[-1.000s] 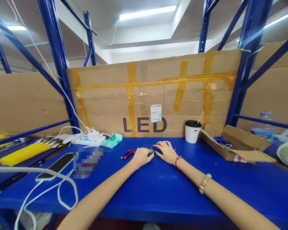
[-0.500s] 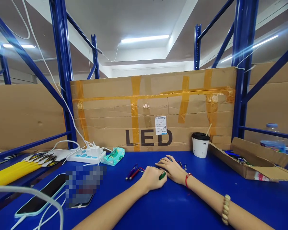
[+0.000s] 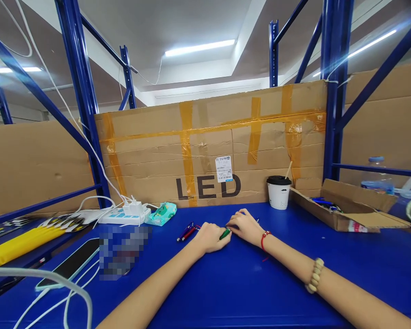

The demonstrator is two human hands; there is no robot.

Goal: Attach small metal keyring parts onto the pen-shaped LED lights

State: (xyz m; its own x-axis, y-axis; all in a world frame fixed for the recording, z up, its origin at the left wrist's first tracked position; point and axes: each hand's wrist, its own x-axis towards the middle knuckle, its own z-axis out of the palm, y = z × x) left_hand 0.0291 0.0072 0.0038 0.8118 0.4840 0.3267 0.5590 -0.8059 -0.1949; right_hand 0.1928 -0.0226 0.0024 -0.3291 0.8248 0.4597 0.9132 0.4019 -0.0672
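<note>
My left hand [image 3: 210,237] is closed around a small glossy green pen-like piece [image 3: 225,233], which lies slanted and shows at the thumb side. My right hand [image 3: 245,228] meets it from the right, its fingers bent and its fingertips at the far end of the green piece. What those fingertips hold is hidden. Just left of my left hand lie a blue-purple pen-like piece [image 3: 185,231] and a red one [image 3: 191,234] with metallic ends. A bit of another small item pokes out behind my right hand, mostly covered.
A lidded paper cup [image 3: 278,194] and an open cardboard box [image 3: 342,219] holding blue pieces stand at the right. Toward the left are a tissue pack [image 3: 162,214], a power strip [image 3: 123,215], a phone [image 3: 70,262], cables and yellow packaging [image 3: 23,244]. A cardboard wall [image 3: 150,160] closes the back.
The view has tilted and shifted slightly. My right fingers have drawn in and bent more toward the green piece, which now lies flatter and shows more of its length.
</note>
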